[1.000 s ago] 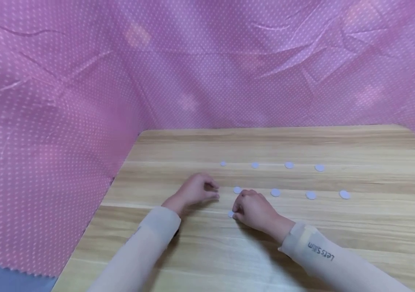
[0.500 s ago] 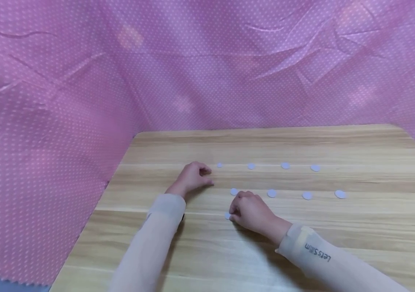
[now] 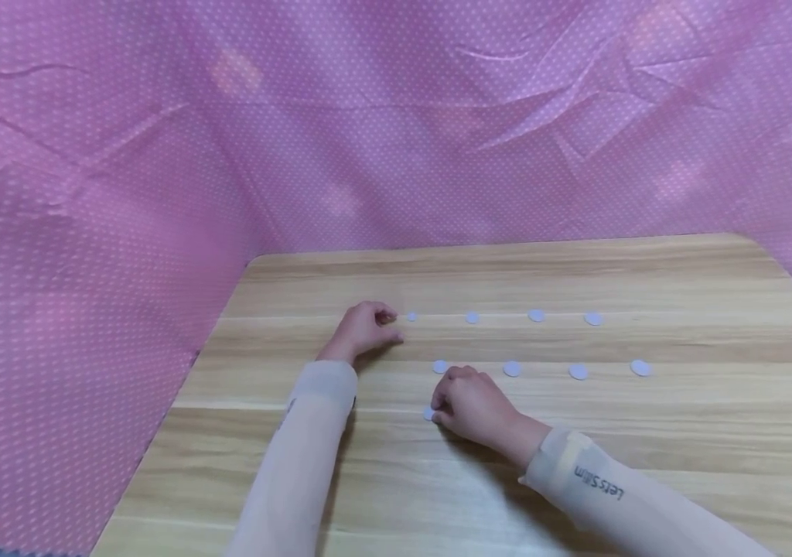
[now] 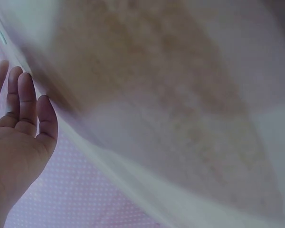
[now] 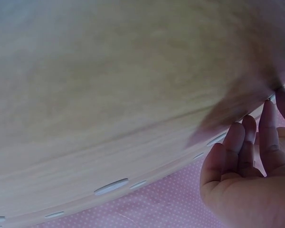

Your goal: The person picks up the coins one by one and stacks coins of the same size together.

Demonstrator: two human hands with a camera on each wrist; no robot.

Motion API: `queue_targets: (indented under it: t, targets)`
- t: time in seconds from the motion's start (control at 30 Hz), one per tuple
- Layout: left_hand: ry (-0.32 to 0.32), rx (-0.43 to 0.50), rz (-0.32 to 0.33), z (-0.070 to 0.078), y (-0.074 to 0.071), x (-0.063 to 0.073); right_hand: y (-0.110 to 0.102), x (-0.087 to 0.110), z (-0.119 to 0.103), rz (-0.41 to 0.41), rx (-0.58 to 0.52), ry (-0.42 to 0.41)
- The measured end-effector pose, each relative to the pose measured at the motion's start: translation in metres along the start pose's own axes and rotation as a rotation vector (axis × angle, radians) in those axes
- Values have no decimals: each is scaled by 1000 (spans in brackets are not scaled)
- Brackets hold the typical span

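In the head view my right hand (image 3: 476, 408) is low over the table, its thumb and forefinger pinching the edge of a flat white disc (image 3: 428, 414) in the nearest row. Part of that disc is hidden by the fingers. Just beyond the hand lies another white disc (image 3: 441, 367). My left hand (image 3: 365, 329) rests farther off, its thumb and fingers apart with nothing between them. Right beside its fingertips is a small white disc (image 3: 411, 316). The left wrist view shows the left hand (image 4: 23, 128) with loosely bent fingers.
Several white discs lie in two rows on the wooden table (image 3: 264, 480); the far row ends at a disc (image 3: 593, 319), the middle row at a disc (image 3: 640, 367). Pink dotted cloth (image 3: 368, 139) hangs around the table's back and sides.
My left hand has moved away from me, from beside the middle row to the left end of the far row. The right hand keeps its place at its disc. The view has shifted slightly.
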State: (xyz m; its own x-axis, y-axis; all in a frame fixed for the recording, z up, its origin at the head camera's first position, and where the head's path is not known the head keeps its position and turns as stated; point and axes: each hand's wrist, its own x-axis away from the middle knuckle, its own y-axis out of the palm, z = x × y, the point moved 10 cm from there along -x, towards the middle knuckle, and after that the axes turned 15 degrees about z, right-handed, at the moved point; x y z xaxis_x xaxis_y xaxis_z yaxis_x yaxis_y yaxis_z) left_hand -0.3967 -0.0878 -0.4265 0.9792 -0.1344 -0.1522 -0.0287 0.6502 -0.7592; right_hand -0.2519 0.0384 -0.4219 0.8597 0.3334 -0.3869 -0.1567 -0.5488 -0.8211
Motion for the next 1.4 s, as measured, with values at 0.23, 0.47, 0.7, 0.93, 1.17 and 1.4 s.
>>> queue_targets:
  t: [0.23,0.47,0.7,0.93,1.17,1.4]
  targets:
    - [-23,-12,-11,-2,4,-6,1,1,-1,14,3,-11]
    - [3,-13,-37,6,13,-14,1,2,-1,27,6,-20]
    - [16,-22,-46,9,20,-20,2,2,-1,23,2,-19]
    - [35,-59,-39,11,25,-28,2,2,-2,23,0,-20]
    - [22,-73,-41,9,26,-29,3,2,-2,19,-6,-25]
    - [47,-116,-40,11,27,-29,5,1,0,15,0,-7]
